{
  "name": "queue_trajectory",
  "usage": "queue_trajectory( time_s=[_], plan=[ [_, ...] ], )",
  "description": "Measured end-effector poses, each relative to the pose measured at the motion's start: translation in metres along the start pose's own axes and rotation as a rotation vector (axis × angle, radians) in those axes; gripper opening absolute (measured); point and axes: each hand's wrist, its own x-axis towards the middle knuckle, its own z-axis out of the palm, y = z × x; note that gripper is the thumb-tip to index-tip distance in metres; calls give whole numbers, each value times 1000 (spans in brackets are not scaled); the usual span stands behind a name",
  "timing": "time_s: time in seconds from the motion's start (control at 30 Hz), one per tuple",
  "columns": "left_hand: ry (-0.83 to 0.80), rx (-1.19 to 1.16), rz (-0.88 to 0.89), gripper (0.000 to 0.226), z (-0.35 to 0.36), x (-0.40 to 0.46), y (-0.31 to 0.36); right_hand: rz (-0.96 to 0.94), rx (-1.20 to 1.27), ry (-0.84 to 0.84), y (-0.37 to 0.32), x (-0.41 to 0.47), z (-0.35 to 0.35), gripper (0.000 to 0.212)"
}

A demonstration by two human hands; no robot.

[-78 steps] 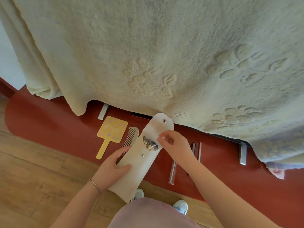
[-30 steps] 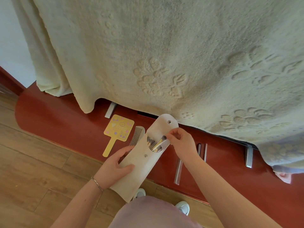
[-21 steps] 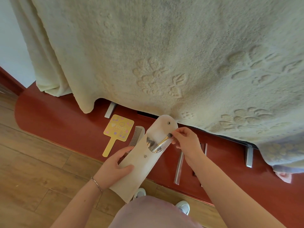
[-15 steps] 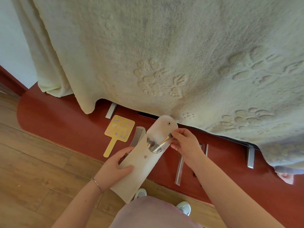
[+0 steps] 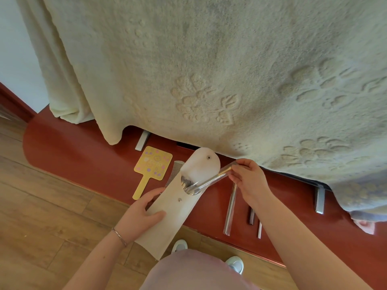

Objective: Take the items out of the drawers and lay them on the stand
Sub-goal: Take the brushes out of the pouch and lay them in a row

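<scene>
right hand (image 5: 250,182), fingers curled, pinching the top of a brush (image 5: 211,181) in a clear sleeve, most of its length out of the pouch (image 5: 173,212) and slanting up to the right, lower end at the mouth beside more brushes (image 5: 185,184). left hand (image 5: 139,214) wrapped round the pouch near its middle, thumb on the front, flap open above, pouch tilted over the stand (image 5: 79,155).

out on the stand so far: mirror (image 5: 152,166) and comb (image 5: 173,173) side by side just left of the pouch, another sleeved brush (image 5: 230,210) and two short metal pieces (image 5: 254,219) to the right. probably about midway at best: one brush coming out, several left inside, none of those laid down yet.

hard to count the brushes in the pouch, only a dark cluster of tips showing. drawers largely hidden under the blanket (image 5: 209,70), just a dark slit and some handles (image 5: 142,140) at its edge, so no telling what remains in them. metal pieces too small to identify. comb partly behind the pouch. pouch bottom cut off by clothing.
</scene>
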Motion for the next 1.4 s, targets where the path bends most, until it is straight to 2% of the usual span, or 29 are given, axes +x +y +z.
queue_trajectory(
  time_s=[0.3, 0.53, 0.63, 0.8, 1.03, 1.27, 1.33, 1.4],
  plan=[
    [50, -1, -38, 53, -9, -5, -9, -19, 4, 55, -9, 15, -24, 16],
    [60, -9, -54, 53, -9, -7, -10, -80, -481, -57, 4, 20, -21, 21],
    [47, -18, -60, 52, -6, -8, -9, -117, -665, -55, 8, 23, -14, 25],
    [36, -43, -68, 51, -2, -9, -8, -218, -947, -91, 18, 28, -5, 22],
    [25, -39, -68, 54, 1, -6, -12, -365, -1273, -150, 31, 35, -7, 29],
    [8, -28, -69, 56, 3, -2, -12, -483, -1326, -39, 32, 33, -8, 39],
    [1, -40, -67, 55, 4, -2, -10, -515, -1254, -41, 30, 28, -5, 38],
    [-5, -59, -64, 56, 5, 0, -7, -451, -1082, -102, 25, 20, 2, 36]
  ],
)
